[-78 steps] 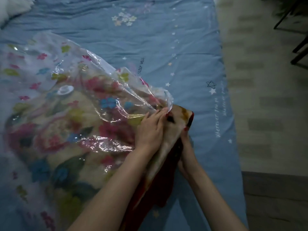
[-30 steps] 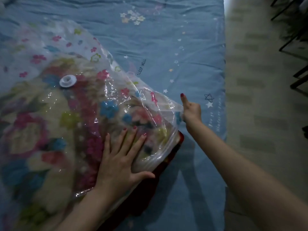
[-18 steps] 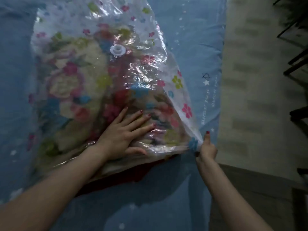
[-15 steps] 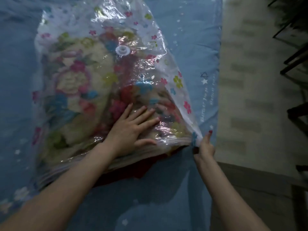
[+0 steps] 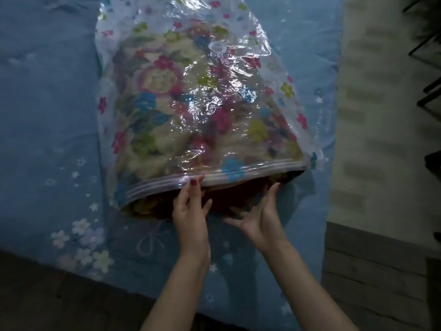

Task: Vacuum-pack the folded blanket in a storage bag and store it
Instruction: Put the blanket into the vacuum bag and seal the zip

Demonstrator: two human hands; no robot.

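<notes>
Blue star-print bedsheet under the clear flower-print storage bag with the floral blanket almost inside, your left hand pinching the open zip strip, right hand spread, holding nothing, so tuck the dark edge in, then seal.

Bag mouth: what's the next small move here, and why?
Probably tuck the dark red blanket edge deeper inside. It still bulges at the open mouth under the zip strip, which the left hand lifts while the right hand spreads beneath.

Bare forearms, no sleeves; fingers wear nail polish (dark red).
</notes>
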